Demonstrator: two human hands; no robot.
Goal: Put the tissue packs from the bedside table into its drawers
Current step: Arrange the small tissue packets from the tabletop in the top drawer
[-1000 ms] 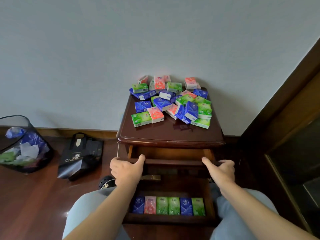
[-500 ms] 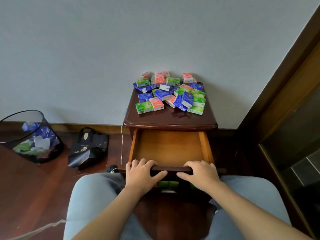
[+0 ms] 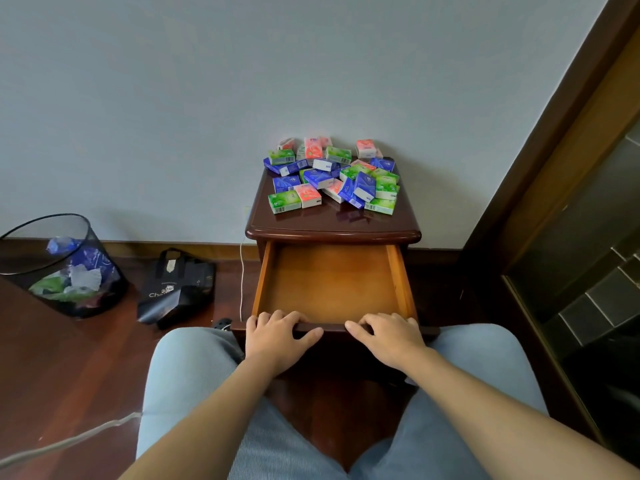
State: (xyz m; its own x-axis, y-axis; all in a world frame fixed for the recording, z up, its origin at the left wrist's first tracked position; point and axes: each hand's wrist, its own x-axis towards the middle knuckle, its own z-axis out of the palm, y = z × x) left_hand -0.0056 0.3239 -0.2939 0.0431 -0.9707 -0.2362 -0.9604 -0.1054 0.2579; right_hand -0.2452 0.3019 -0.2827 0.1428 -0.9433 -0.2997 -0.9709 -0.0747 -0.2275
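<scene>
A dark wooden bedside table (image 3: 332, 226) stands against the wall. Several green, blue and pink tissue packs (image 3: 332, 176) lie in a loose heap on its top. Its upper drawer (image 3: 332, 282) is pulled far out, and its orange-brown inside holds nothing. My left hand (image 3: 277, 336) grips the front edge of this drawer on the left, fingers curled over the rim. My right hand (image 3: 389, 336) grips the same edge on the right. The lower drawer is hidden under the upper one.
A black mesh waste bin (image 3: 59, 268) with scraps stands at the left, and a black bag (image 3: 176, 285) lies beside it on the wooden floor. A white cable (image 3: 241, 271) hangs by the table. A dark door frame (image 3: 554, 161) rises at the right. My knees flank the table.
The upper drawer has slid out fully with both hands on its front. It now covers the lower drawer and its row of packs, seen a second ago.
</scene>
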